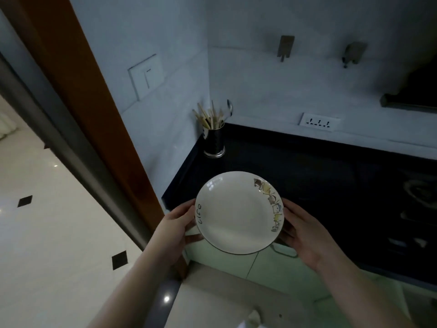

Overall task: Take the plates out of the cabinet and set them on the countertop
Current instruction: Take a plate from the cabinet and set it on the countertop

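White plate (238, 213) gripped by both hands' fingers (189, 238); fingertips hidden beneath rim.

plate (238, 213): between your left hand (176, 227) and right hand (302, 235), over the worktop (307, 171) front edge
holder (214, 143): worktop's back left corner, behind your plate

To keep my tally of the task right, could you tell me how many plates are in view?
1: a white plate held level between the left hand and right hand, above the dark countertop's front edge. None lies on the countertop; any in the cabinet are hidden.
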